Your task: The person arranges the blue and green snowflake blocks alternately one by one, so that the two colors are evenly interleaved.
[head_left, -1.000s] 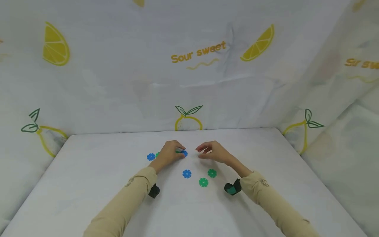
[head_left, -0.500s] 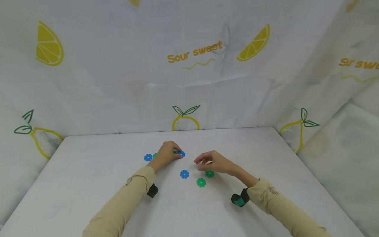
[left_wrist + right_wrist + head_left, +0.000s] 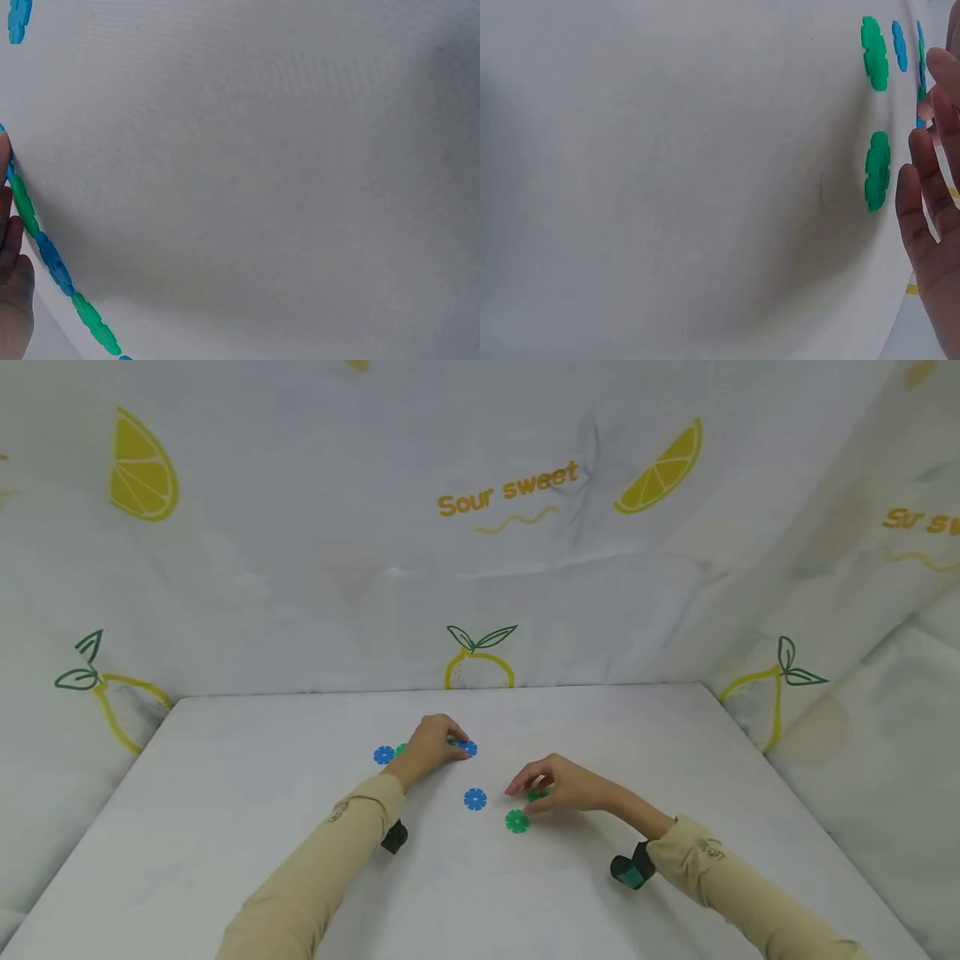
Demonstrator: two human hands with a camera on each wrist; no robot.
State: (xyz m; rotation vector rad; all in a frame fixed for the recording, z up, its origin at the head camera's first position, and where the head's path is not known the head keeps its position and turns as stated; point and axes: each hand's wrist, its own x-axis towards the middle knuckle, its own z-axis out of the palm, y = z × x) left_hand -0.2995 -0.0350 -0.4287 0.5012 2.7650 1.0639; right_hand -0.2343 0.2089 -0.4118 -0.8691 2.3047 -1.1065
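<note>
Your left hand (image 3: 429, 748) pinches the end blue disc (image 3: 468, 749) of a row (image 3: 54, 262) toward the far edge of the desk (image 3: 225, 827); your right hand (image 3: 567, 786), fingers loosely parted, hovers over two green discs (image 3: 517, 822), near a loose blue disc (image 3: 475, 799)

A white cloth backdrop (image 3: 300, 585) fills the upper half of the head view. A yellow lemon wedge (image 3: 142, 472) is printed at upper left, a second wedge (image 3: 660, 470) right of upper centre, with orange "Sour sweet" lettering (image 3: 508, 491) between (a wavy line (image 3: 516, 521) underneath). Mid-frame, a leafy lemon outline (image 3: 482, 657) meets the white tabletop's (image 3: 187, 835) far edge.
</note>
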